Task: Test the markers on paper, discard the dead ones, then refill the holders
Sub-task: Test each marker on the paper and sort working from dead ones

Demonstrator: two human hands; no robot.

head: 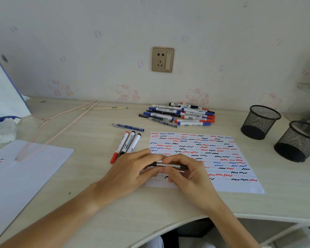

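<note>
Both my hands hold a grey and black pen (166, 165) level over the near left corner of the test paper (227, 158), which is covered in red, blue and black squiggles. My left hand (132, 172) pinches its left end and my right hand (186, 173) grips its right half. Three white markers (126, 145) lie side by side just left of the paper, one with red ends and two with black caps. A blue pen (128, 126) lies behind them. A pile of several markers (179, 114) sits behind the paper. Two black mesh holders (260, 121) (298, 141) stand at the right.
A second sheet (21, 172) with a few squiggles lies at the near left, with a pink wire hanger (54, 125) partly on it. A white and blue bag (2, 97) stands at the far left. A wrapped chopstick pair (102, 108) lies near the wall. The desk edge curves in front of me.
</note>
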